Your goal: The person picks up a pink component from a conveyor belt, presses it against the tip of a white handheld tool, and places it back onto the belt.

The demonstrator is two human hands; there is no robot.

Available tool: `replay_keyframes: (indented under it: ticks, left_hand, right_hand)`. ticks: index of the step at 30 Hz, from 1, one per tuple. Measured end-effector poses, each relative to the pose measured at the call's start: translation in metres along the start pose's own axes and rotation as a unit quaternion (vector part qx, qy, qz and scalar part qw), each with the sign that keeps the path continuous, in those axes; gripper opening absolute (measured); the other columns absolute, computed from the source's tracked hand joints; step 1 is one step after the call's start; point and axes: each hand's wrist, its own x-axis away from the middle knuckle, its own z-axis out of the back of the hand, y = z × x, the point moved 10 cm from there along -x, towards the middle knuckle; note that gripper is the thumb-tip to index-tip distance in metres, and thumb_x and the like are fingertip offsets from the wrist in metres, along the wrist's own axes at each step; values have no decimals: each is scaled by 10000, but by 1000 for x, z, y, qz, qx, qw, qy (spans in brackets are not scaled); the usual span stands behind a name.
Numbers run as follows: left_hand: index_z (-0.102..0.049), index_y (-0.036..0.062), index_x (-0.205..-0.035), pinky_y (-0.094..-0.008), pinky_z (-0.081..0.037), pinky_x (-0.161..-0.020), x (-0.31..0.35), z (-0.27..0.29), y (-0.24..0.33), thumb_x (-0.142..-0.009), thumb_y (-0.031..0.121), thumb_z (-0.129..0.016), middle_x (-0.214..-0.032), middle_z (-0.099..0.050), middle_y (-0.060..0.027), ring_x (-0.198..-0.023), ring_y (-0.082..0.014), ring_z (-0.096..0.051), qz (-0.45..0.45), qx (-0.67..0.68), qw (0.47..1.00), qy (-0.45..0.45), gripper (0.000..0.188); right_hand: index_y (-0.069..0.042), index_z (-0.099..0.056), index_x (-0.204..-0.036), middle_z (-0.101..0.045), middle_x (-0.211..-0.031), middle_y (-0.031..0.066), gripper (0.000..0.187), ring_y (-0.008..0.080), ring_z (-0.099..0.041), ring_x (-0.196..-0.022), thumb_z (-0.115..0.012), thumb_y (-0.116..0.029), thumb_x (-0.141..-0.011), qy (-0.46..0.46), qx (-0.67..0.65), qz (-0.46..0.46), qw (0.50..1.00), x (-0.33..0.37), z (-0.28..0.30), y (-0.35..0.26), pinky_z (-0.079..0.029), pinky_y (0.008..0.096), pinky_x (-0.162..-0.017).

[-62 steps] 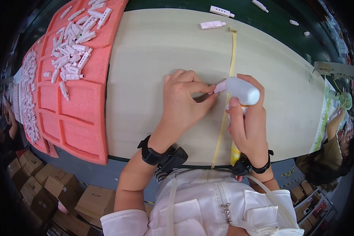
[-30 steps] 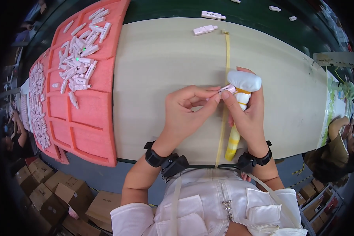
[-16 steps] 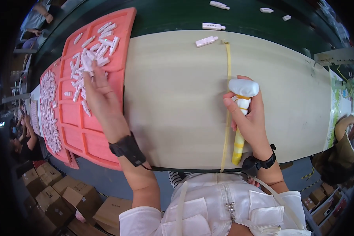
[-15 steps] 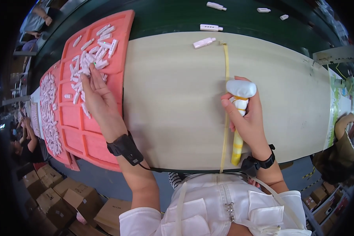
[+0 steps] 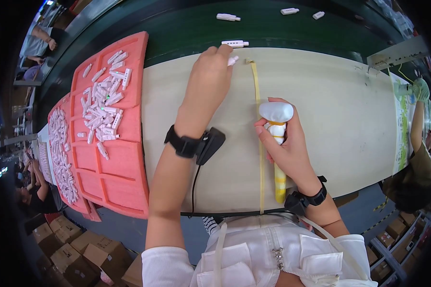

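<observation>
My left hand point(image 5: 209, 76) reaches to the far edge of the beige work surface, its fingers curled over a small white stick-shaped device point(image 5: 232, 60). Only the narrow end of this device shows beside the hand; the fingertips are partly hidden. A second device point(image 5: 235, 43), white with a row of dark marks, lies just beyond the fingers on the green belt. My right hand point(image 5: 288, 138) is wrapped round a mallet point(image 5: 276, 112) with a white padded head and a yellow-taped handle. The mallet is head-up, with its handle toward me.
At left, a pink foam tray point(image 5: 122, 184) with compartments holds a heap of similar devices point(image 5: 103, 103). Another pink tray farther left is crowded with them. More devices lie on the dark green belt point(image 5: 187, 38). Yellow tape point(image 5: 261, 158) runs across the work surface. Cardboard boxes point(image 5: 72, 258) stand below left.
My left hand has left the heap in the pink tray and moved right and away to the device at the far edge. The right hand keeps its hold on the mallet.
</observation>
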Motion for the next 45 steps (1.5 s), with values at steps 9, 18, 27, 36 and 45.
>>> replay_keyframes:
  ticks: [9,18,27,36,45]
  left_hand:
    - [-692,34,-1146,-373,-553,-740,110,3,7,-834,30,-768,-1037,-716,-131,-916,-289,-709,263,427,865,8,321]
    - [-781,98,-936,-388,-427,-962,132,13,32,-742,79,-844,-970,-761,-8,-1075,-228,-677,120,173,974,82,205]
    - [-815,109,-895,-367,-418,-992,132,7,26,-728,77,-857,-963,-773,0,-1093,-211,-678,142,218,964,47,175]
    - [-782,82,-936,-385,-468,-928,128,15,36,-722,46,-844,-989,-762,-39,-1012,-212,-698,90,210,971,77,226]
    - [-736,-32,-1062,-273,-587,-830,140,-17,35,-916,-39,-727,-1058,-744,-127,-985,-171,-726,262,610,747,11,146]
  right_hand:
    - [-57,-395,-1443,-662,-978,49,447,56,-517,-544,-551,-103,-1027,-49,-33,-62,996,9,-10,-2,-421,219,-466]
    - [-25,-396,-1429,-676,-884,84,405,110,-581,-572,-495,-79,-1041,-59,175,30,982,13,-30,0,-460,263,-548]
    - [-20,-392,-1425,-674,-884,94,407,135,-608,-629,-501,-78,-1038,2,244,112,963,20,-27,-20,-481,288,-596]
    - [-50,-399,-1441,-671,-932,73,458,105,-603,-663,-573,-107,-1022,25,210,43,976,6,-7,-9,-465,242,-585]
    - [-74,-403,-1437,-621,-1007,35,517,39,-535,-623,-660,-120,-991,18,27,-9,999,3,3,-5,-412,188,-493]
